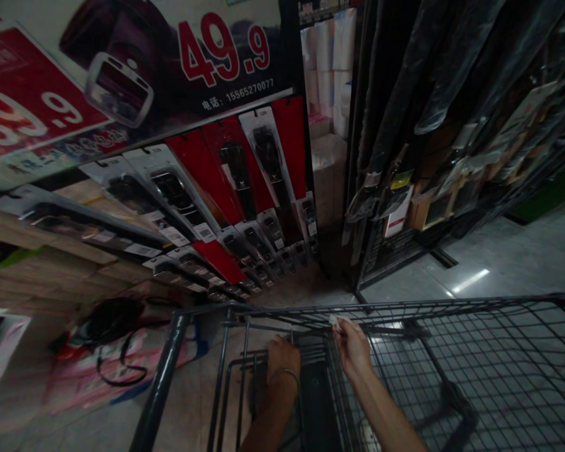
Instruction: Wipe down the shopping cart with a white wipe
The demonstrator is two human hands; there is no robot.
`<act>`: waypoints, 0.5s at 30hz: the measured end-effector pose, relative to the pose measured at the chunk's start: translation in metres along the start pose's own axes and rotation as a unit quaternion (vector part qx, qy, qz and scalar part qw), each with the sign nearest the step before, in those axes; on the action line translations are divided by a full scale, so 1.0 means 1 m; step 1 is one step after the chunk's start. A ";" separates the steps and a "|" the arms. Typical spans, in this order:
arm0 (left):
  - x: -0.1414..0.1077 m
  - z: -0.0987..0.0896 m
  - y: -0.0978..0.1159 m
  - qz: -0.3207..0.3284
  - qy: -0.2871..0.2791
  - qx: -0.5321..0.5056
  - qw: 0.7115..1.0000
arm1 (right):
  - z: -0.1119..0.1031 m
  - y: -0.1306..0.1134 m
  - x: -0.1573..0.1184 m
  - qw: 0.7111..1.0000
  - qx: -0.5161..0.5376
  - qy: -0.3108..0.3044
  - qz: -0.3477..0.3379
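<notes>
A dark wire shopping cart [480, 339] spans the lower part of the view. My left hand [282, 356], with a thin bracelet at the wrist, is over the cart's near section by the handle. Its fingers curl down at the wire bars, and whatever they may hold is hidden. To its right, my right hand [353, 345] is closed, with a small whitish piece [339, 322] pinched at its fingertips, close to the cart's far rim.
Packaged belts [266, 150] hang on a rack beyond the cart, below a price sign [226, 50]. Dark plastic-wrapped goods [405, 94] hang at the right. A pink bag [85, 376] lies at the lower left, beside the cart handle [162, 383].
</notes>
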State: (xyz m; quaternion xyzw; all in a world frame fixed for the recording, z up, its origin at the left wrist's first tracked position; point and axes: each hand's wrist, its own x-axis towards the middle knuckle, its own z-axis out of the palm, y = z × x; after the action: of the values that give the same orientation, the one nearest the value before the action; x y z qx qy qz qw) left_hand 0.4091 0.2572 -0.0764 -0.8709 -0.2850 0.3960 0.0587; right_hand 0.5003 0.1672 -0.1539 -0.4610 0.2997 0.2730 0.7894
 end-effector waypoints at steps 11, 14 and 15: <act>0.006 0.009 -0.003 0.002 0.016 -0.018 1.000 | -0.036 0.019 0.047 0.996 -0.046 0.072 -0.004; 0.006 0.009 -0.003 0.003 0.022 -0.018 1.000 | -0.046 0.017 0.055 0.995 -0.054 0.083 -0.002; 0.006 0.009 -0.003 0.004 0.024 -0.019 1.000 | -0.050 0.016 0.058 0.995 -0.056 0.086 -0.001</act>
State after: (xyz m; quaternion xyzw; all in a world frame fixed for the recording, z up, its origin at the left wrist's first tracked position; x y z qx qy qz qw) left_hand 0.4041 0.2620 -0.0857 -0.8825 -0.2876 0.3692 0.0471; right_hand 0.5172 0.1385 -0.2244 -0.5262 0.3508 0.2479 0.7339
